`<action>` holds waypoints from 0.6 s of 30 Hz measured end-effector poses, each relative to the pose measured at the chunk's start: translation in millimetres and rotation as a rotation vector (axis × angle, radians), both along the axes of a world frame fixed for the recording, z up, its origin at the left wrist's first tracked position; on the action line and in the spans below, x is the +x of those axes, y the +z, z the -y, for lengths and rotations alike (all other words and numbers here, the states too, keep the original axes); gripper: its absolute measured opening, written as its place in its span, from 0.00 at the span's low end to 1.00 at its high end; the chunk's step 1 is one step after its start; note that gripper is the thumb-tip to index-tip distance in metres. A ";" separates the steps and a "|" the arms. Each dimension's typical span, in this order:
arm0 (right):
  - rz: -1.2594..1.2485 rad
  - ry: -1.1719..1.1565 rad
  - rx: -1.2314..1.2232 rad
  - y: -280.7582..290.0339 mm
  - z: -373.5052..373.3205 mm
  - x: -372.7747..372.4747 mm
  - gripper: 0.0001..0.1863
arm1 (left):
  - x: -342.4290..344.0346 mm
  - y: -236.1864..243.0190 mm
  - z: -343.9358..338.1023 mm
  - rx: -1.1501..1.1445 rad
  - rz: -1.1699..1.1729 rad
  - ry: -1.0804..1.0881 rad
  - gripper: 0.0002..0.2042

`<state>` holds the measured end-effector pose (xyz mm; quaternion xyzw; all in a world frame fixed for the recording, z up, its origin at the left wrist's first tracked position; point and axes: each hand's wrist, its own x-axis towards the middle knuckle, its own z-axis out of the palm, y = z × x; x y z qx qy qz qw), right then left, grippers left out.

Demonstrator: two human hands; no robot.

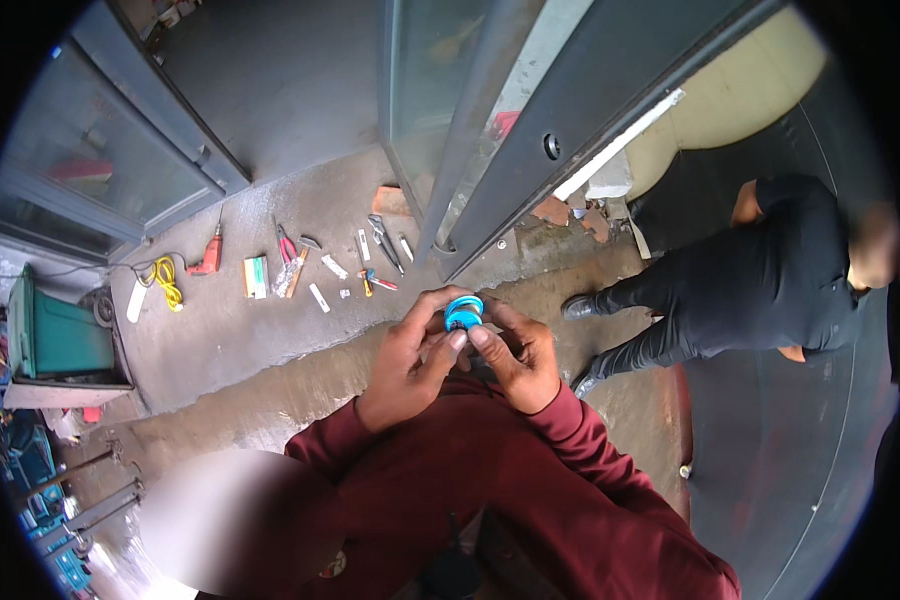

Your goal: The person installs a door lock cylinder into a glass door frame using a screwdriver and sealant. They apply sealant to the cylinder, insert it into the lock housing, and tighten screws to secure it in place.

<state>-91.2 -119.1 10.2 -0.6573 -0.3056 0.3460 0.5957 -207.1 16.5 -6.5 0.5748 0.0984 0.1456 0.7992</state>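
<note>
A small bright blue spool [464,316] sits between my two hands, in front of my chest. Round rims show at its ends, with a narrower, brownish band between them; what is wound on it is too small to tell. My left hand [417,350] grips it from the left, with thumb and fingers curled against its side. From the right, my right hand [519,355] holds it too, the thumb pressed near its lower rim. Both thumbs point at each other across the near face. Some fingertips are hidden behind the spool.
On the ground ahead lie a red drill [207,257], yellow cord [166,284], red-handled pliers [286,243], long-handled cutters [386,245], screwdrivers [380,282] and a brick [392,201]. Glass doors [570,120] stand open beyond. A green bin [65,325] is left; a person in dark clothes [740,265] stands right.
</note>
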 end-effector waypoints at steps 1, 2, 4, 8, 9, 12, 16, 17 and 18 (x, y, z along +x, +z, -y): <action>-0.004 0.009 -0.022 0.5 -0.3 0.2 0.19 | -0.9 0.0 -0.4 0.026 -0.017 0.014 0.18; -0.009 0.017 -0.044 0.4 -0.9 0.2 0.19 | -2.1 0.3 -1.0 0.038 -0.017 0.022 0.18; 0.044 0.014 0.029 -2.5 -3.9 -1.1 0.20 | -4.9 0.1 -3.3 0.053 -0.019 0.030 0.19; 0.051 0.010 0.011 -9.7 -7.0 -5.3 0.21 | -8.9 -2.0 -7.6 0.135 0.002 0.040 0.20; 0.052 0.013 0.009 -11.0 -7.9 -6.8 0.21 | -11.0 -2.8 -9.0 0.139 -0.009 0.035 0.20; 0.043 -0.008 0.032 -12.3 -9.7 -11.5 0.21 | -16.5 -6.9 -12.8 0.159 -0.053 0.023 0.20; -0.019 -0.015 0.039 -9.5 -13.7 -17.3 0.19 | -17.0 -15.9 -21.7 0.198 0.024 0.056 0.20; -0.038 -0.025 0.047 -8.9 -15.2 -19.2 0.19 | -18.5 -17.1 -22.2 0.193 0.024 0.082 0.21; -0.058 -0.022 0.043 -8.1 -16.5 -21.2 0.18 | -20.4 -17.9 -22.5 0.188 0.023 0.107 0.21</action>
